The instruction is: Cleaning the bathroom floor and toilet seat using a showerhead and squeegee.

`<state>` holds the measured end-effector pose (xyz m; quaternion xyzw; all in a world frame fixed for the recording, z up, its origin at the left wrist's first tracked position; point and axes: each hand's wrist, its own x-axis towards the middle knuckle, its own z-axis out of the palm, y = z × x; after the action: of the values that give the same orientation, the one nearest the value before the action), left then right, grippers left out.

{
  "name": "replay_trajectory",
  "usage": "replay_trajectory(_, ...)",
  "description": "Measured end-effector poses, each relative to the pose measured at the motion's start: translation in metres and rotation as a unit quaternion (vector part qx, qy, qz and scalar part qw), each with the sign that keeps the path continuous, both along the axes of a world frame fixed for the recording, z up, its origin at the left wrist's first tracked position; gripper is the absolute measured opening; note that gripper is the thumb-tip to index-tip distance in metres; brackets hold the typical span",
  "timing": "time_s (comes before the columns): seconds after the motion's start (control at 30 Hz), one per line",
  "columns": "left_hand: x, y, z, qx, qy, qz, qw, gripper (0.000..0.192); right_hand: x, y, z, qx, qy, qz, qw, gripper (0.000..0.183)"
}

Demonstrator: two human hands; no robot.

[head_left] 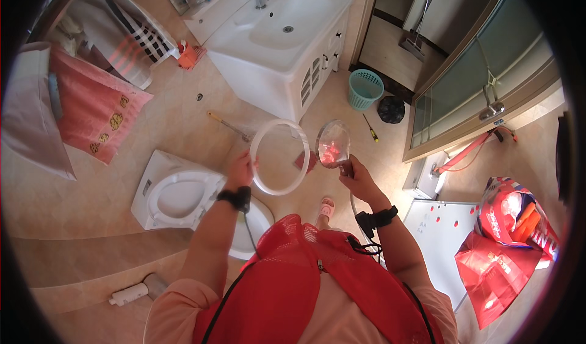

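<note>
My left hand (241, 170) grips the left side of a white ring (302, 174), which stands up facing me; whether it is plastic or rubber I cannot tell. With my right hand (361, 181) I hold the handle of a round disc-headed thing (333, 145), its face shiny and reflecting red, perhaps a hand mirror or a shower head. The two things are apart, side by side. A hose runs down below my right hand. Partly behind the ring, a dark red square (306, 161) lies on the floor.
A toilet (176, 197) is at left, a washbasin cabinet (270, 55) ahead. A brush-like tool (224, 124), a screwdriver (371, 131), a teal basket (365, 90) and a black bag (391, 109) lie or stand beyond my hands. At right are a glazed door (480, 74), a whiteboard (435, 248) and red bags (499, 270).
</note>
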<state>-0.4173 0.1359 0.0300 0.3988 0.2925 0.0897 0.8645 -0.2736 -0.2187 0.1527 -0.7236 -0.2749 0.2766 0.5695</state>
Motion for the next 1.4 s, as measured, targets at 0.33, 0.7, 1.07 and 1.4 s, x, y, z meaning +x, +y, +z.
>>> replay_trajectory(0.33, -0.01, 0.002, 0.029, -0.078, -0.03, -0.015, 0.996, 0.023, 0.006, -0.02, -0.036, -0.035, 0.005, -0.054, 0.998, 0.023)
replay_trajectory(0.7, -0.03, 0.033, 0.042, -0.128, -0.081, 0.062, 0.987, 0.029, -0.001, -0.037, -0.058, -0.107, 0.036, -0.053, 0.992, 0.02)
replay_trajectory(1.07, -0.003, 0.029, 0.022, -0.13, -0.095, 0.211, 0.964, 0.02, -0.018, -0.012, -0.043, -0.1, 0.072, 0.079, 0.989, 0.028)
replay_trajectory(1.4, 0.016, 0.004, -0.008, 0.04, -0.029, 0.145, 0.988, 0.021, -0.027, 0.016, -0.014, -0.074, 0.036, 0.1, 0.992, 0.028)
